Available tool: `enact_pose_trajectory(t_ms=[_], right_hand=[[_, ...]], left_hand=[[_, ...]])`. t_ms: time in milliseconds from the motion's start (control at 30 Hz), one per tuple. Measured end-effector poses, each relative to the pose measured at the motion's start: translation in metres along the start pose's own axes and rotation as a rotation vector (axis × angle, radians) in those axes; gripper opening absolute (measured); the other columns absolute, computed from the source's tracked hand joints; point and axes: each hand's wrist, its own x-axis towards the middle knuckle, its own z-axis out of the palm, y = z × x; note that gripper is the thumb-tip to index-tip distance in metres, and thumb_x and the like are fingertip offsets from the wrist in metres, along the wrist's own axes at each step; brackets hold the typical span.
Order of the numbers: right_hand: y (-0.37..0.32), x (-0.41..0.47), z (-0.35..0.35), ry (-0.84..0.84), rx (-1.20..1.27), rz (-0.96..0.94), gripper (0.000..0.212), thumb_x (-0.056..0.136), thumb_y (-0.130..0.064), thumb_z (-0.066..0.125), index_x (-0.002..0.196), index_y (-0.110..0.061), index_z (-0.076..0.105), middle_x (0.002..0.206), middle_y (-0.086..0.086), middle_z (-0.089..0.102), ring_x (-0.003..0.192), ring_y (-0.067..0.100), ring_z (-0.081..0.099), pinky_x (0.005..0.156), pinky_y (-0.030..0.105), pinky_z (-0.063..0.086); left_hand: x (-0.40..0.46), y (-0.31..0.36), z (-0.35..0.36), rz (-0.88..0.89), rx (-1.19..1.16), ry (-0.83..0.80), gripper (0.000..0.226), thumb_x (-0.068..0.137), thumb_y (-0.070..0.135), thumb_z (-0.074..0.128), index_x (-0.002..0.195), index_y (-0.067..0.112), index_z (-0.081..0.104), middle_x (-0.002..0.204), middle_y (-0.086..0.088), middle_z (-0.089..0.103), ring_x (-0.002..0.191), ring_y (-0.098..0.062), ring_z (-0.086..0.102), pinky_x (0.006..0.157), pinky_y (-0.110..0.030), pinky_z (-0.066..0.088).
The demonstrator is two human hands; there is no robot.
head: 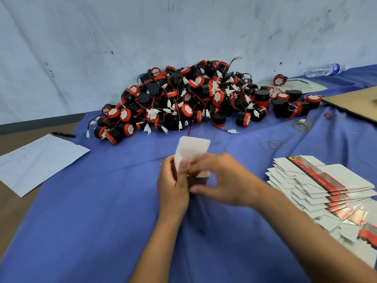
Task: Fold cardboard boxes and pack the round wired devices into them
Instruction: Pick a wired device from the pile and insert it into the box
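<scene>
Both hands [173, 184] [220, 180] grip box [192, 149], mid-cloth [102, 221].

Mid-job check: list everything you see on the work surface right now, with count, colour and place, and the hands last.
round wired devices: large pile, too many to count, black and red with white connectors, far centre against the wall
small box: one, white flap up, held at centre
flat box blanks: one fanned stack, white with red-black stripe, right
paper sheet: one, white, left
pen: one, black, beyond the sheet
rubber bands: several, yellowish, right of centre
water bottle: one, clear, lying far right
brown cardboard: one sheet, right edge
blue cloth: one, covers the surface
left hand: grips the small box
right hand: pinches the small box
</scene>
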Motion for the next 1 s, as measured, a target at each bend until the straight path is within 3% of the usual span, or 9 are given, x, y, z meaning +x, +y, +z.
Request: enact_pose_trajectory(t_ms=[67,167,200,333,500,700,833,900,1000], right_hand=[[0.018,0.018,-0.026,0.269,0.151,0.075,0.023,0.093,-0.035,0.069,0.084,-0.015,0.077,0.08,-0.004,0.075,0.077,0.013,0.07,0.073,0.03,0.057],[0.079,0.059,-0.059,0.474,-0.153,0.319,0.023,0.098,-0.033,0.063,0.087,-0.014,0.072,0.076,0.002,0.071,0.073,0.025,0.066,0.065,0.04,0.054],[0.105,0.071,-0.067,0.379,-0.351,0.41,0.014,0.096,-0.025,0.064,0.101,-0.014,0.07,0.089,0.005,0.071,0.088,0.028,0.065,0.073,0.042,0.055],[0.193,0.086,-0.082,-0.237,-0.863,0.61,0.068,0.092,-0.017,0.066,0.152,-0.02,0.035,0.147,0.019,0.035,0.14,0.04,0.029,0.104,0.055,0.045],[0.21,0.084,-0.062,-0.247,-0.978,0.604,0.06,0.091,-0.039,0.065,0.146,-0.026,0.042,0.137,0.02,0.035,0.125,0.045,0.045,0.111,0.056,0.031],[0.139,0.059,-0.031,0.094,-0.375,0.448,0.038,0.1,-0.037,0.05,0.128,-0.012,0.049,0.108,0.011,0.061,0.082,0.033,0.06,0.068,0.042,0.044],[0.076,0.046,-0.046,0.497,0.705,0.742,0.038,0.1,-0.053,0.046,0.088,-0.019,0.057,0.075,0.004,0.053,0.053,0.013,0.041,0.053,0.028,0.033],[0.047,0.035,-0.06,0.437,1.132,0.703,0.049,0.096,-0.066,0.049,0.085,-0.023,0.069,0.077,0.004,0.059,0.06,0.016,0.051,0.057,0.029,0.044],[0.004,0.025,-0.067,0.306,1.187,0.475,0.023,0.088,-0.043,0.073,0.091,-0.02,0.066,0.083,0.007,0.056,0.069,0.02,0.058,0.064,0.036,0.057]], left_hand=[[0.007,-0.008,-0.004,-0.021,0.118,0.075,0.051,0.1,0.065,0.041,0.099,0.018,0.06,0.092,0.009,0.069,0.089,-0.018,0.067,0.075,-0.038,0.052],[0.01,-0.013,-0.003,-0.051,0.172,0.112,0.055,0.094,0.066,0.033,0.094,0.016,0.058,0.088,0.011,0.067,0.083,-0.005,0.063,0.067,-0.033,0.047],[0.01,-0.014,-0.002,-0.052,0.17,0.11,0.054,0.094,0.067,0.033,0.093,0.019,0.057,0.087,0.011,0.067,0.082,-0.003,0.063,0.067,-0.031,0.047],[0.01,-0.017,-0.001,-0.06,0.118,0.112,0.043,0.096,0.065,0.037,0.089,0.026,0.055,0.081,0.014,0.066,0.076,-0.002,0.06,0.063,-0.028,0.046],[0.008,-0.016,0.0,-0.047,0.063,0.076,0.027,0.086,0.038,0.035,0.086,0.018,0.053,0.079,0.008,0.063,0.072,-0.019,0.052,0.064,-0.044,0.043],[0.007,-0.011,-0.001,-0.074,0.036,0.123,0.028,0.09,0.034,0.032,0.086,0.017,0.054,0.078,0.005,0.063,0.073,-0.019,0.055,0.064,-0.04,0.044],[0.005,-0.006,-0.005,-0.099,0.025,0.095,0.022,0.087,0.036,0.041,0.093,0.024,0.059,0.085,0.011,0.067,0.079,-0.008,0.06,0.067,-0.033,0.049],[0.004,-0.006,-0.006,-0.107,0.035,0.081,0.021,0.085,0.033,0.041,0.096,0.025,0.058,0.087,0.011,0.067,0.08,-0.004,0.06,0.067,-0.031,0.048],[0.002,-0.002,-0.006,-0.097,0.028,0.082,0.029,0.085,0.03,0.039,0.104,0.021,0.059,0.091,0.01,0.067,0.082,-0.002,0.059,0.069,-0.027,0.047]])
